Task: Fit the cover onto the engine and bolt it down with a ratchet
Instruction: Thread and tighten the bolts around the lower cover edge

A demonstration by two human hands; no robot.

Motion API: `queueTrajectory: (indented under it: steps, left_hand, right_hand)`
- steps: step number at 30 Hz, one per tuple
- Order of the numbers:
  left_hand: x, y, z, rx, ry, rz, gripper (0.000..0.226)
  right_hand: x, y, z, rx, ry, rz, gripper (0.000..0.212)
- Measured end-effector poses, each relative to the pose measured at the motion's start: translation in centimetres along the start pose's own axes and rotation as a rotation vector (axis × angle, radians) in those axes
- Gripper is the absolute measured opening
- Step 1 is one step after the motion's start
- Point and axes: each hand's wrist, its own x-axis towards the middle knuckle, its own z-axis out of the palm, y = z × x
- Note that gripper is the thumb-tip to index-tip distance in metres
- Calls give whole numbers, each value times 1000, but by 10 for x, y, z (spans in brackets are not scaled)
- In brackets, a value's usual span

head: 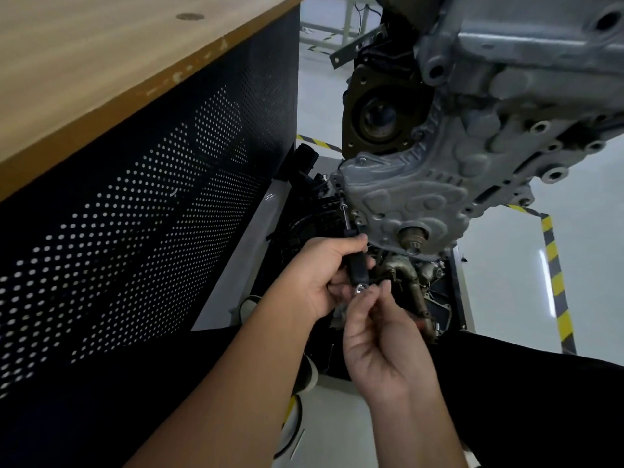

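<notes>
Just below the cover (405,197), the left hand (324,275) grips the ratchet (356,265), its shaft pointing up at the cover's edge. The right hand (378,336) pinches its lower end.

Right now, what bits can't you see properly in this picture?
- Head view: the ratchet handle, mostly covered by the left hand.
- The small shiny part at the right hand fingertips: blurred, too small to name.
- The tool tip at the cover edge: too small to tell whether it sits on a bolt.
- The engine top: cut off by the frame edge.
</notes>
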Motion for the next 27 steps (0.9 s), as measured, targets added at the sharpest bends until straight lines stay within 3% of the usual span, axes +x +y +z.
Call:
queueTrajectory:
  steps: [2,3,4,5,6,7,9,11,13,15,17,18,19,21,23,24,25,27]
  left_hand:
    - [3,-4,1,66,64,43,17]
    - [3,-7,1,94,89,67,17]
    - [4,-9,1,106,103,86,18]
    - [5,-10,0,103,111,105,20]
    - [6,-11,0,91,114,124,20]
    - [7,-10,-1,76,108,142,20]
    - [9,-7,-2,50,74,170,18]
    - [12,-3,-4,36,56,191,19]
    - [16,0,-5,51,76,223,23]
    - [19,-1,-6,98,111,253,23]
    - [22,-4,-6,144,135,273,23]
    - [23,-5,-7,155,143,281,24]
    - [25,-5,-7,170,145,291,23]
    - [27,-5,-8,203,145,329,19]
    - [29,-5,-9,185,136,367,19]
    - [30,-6,-9,161,118,375,20]
    - [30,-6,-10,134,91,375,22]
    - [30,-7,-14,106,51,366,26]
  right_hand:
    - [4,1,-6,-646,32,-348,5]
    - [4,1,-8,-1059,27,-542,9]
    - [8,0,-11,-1345,30,-667,17]
    - [11,-2,-14,-1439,45,-727,17]
    - [9,-2,-13,-1349,40,-683,14]
    - [6,-3,-8,-1099,12,-518,2]
    - [3,-4,-3,-437,-42,-74,22]
    - [1,-2,-1,10,-11,158,26]
    - [2,8,0,-36,-4,110,26]
    - [5,15,-6,-565,0,-224,8]
    - [6,15,-7,-1266,-25,-629,13]
    - [11,15,-9,-1423,-10,-706,15]
    - [10,13,-8,-1426,17,-700,17]
    - [3,10,-2,-823,16,-330,9]
    - [-1,7,2,-44,-37,117,27]
    - [0,4,-1,179,-31,213,30]
    - [-1,6,0,234,-32,234,27]
    - [2,12,-1,-37,-35,112,23]
